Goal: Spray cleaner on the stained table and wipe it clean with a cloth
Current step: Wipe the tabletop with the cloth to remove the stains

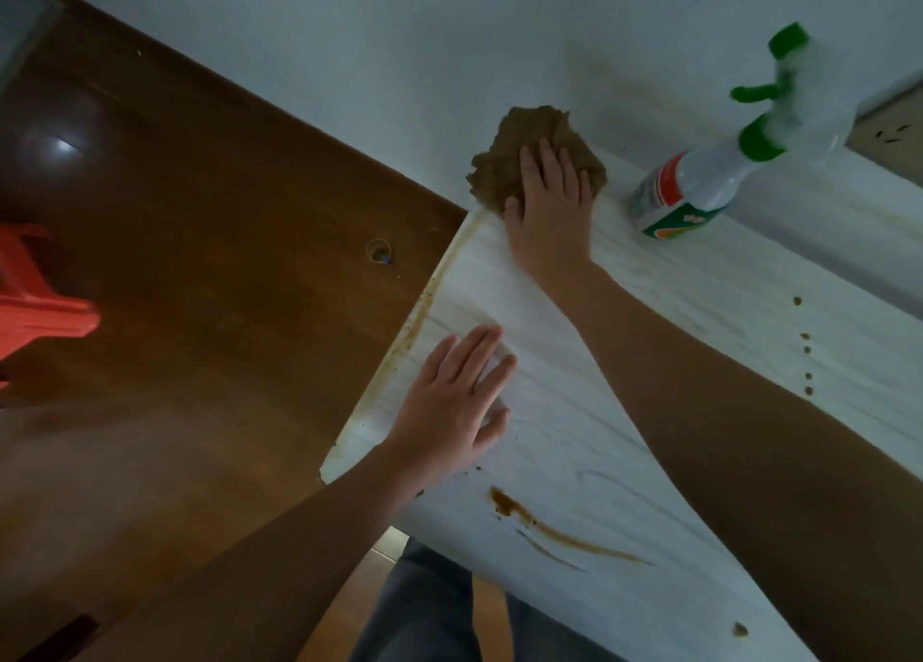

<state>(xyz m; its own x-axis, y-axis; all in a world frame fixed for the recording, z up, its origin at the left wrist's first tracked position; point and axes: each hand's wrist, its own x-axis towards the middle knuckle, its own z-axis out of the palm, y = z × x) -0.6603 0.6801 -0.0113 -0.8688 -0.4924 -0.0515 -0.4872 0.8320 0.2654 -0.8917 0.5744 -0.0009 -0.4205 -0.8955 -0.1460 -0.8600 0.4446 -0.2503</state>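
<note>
The white, marble-patterned table (649, 341) carries brown stains: a long smear (554, 531) near its front edge, a row of drops (805, 349) to the right and a brown line along its left edge (424, 307). My right hand (547, 212) presses flat on a brown cloth (529, 149) at the table's far left corner, against the wall. My left hand (459, 401) lies flat on the tabletop near the left edge, fingers spread, holding nothing. A clear spray bottle (699, 182) with a green trigger head stands on the table right of the cloth.
A grey wall (399, 37) with a faint brown mark rises behind the table. Brown wooden floor (200, 262) spreads to the left, with a red plastic stool (35, 292) at the far left. My legs in dark trousers (424, 611) show below the table's front edge.
</note>
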